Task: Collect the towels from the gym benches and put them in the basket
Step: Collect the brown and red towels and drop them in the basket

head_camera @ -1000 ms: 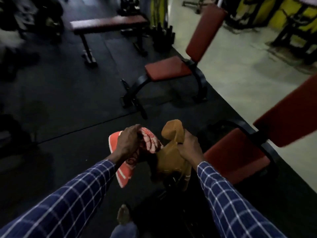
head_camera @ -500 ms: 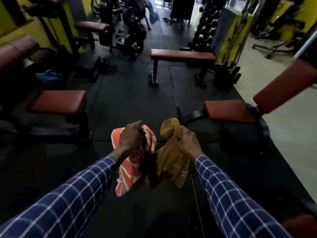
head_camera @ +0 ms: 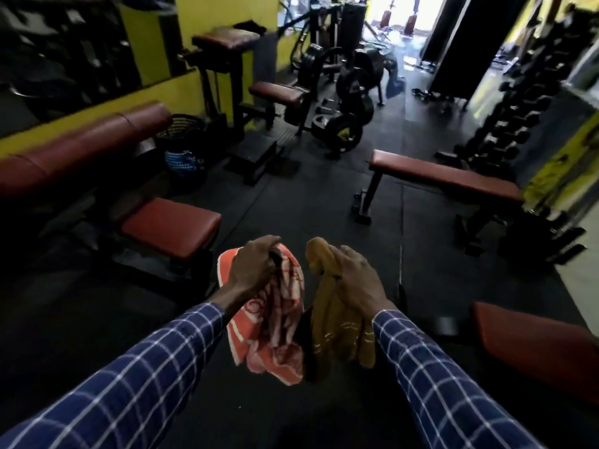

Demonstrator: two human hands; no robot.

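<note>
Two towels held out front, one per hand, over the dark gym floor [head_camera: 324,202].

No readable writing anywhere; only white stripes and a pale circular pattern on the orange towel [head_camera: 269,322], and thin pale lines across the mustard towel [head_camera: 337,332]. Left hand [head_camera: 254,268] fisted tight around the gathered top of the orange towel, knuckles up, rest of the cloth hanging below the wrist. Right hand [head_camera: 355,277] likewise clenched on the mustard towel, a bunched end poking up above the fist, the remainder draped down. Both arms stretched forward in blue checked sleeves [head_camera: 136,384], hands close together, towels touching at their lower folds. Woven basket [head_camera: 181,137] far left by the yellow wall [head_camera: 194,89], behind a padded red bench [head_camera: 168,226], well apart from the hands. One flat bench [head_camera: 444,176] ahead on the right.
</note>
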